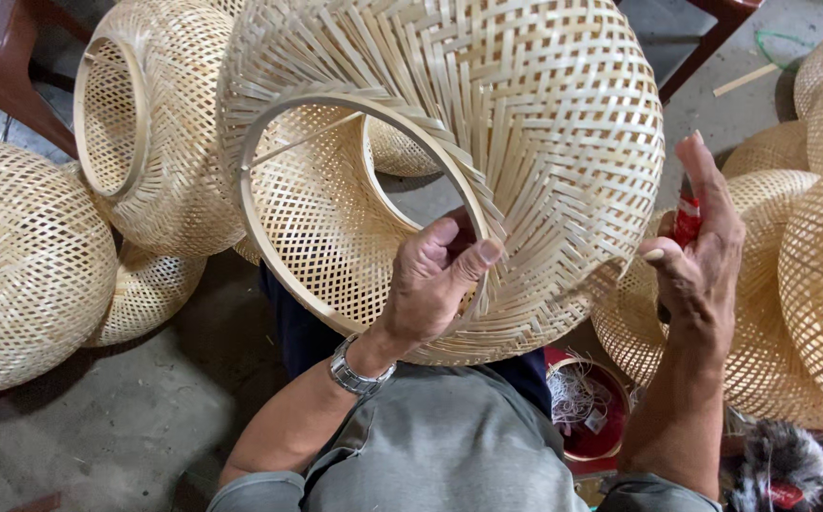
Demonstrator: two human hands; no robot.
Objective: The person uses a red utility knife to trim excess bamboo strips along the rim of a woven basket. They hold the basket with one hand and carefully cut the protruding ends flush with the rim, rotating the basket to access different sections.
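While the left hand (430,284) clamps the rim hoop of the woven bamboo lampshade (487,123), thumb pressed on the outside of the weave and fingers curled inside the opening, the shade sits propped over the lap in the middle of the frame with its mouth turned toward the lower left. That pinch looks well placed: the hoop is the stiffest part, so gripping there should keep the open weave from flexing, and a firm but not crushing squeeze seems wise with strips this thin. The right hand (701,256), at the right edge of the shade, is closed around a small red-handled tool (687,216); its working end is hidden behind the palm, so what kind it is cannot be told. It is probably best to keep that hand close against the shade's flank, working in short, controlled strokes and turning the shade by the hoop rather than reaching around it.

Outward from there, more finished bamboo shades (32,265) crowd the left and right sides of the frame on the concrete floor (117,427), and a red tub of pale trimmings (590,406) sits near the right forearm at the bottom.
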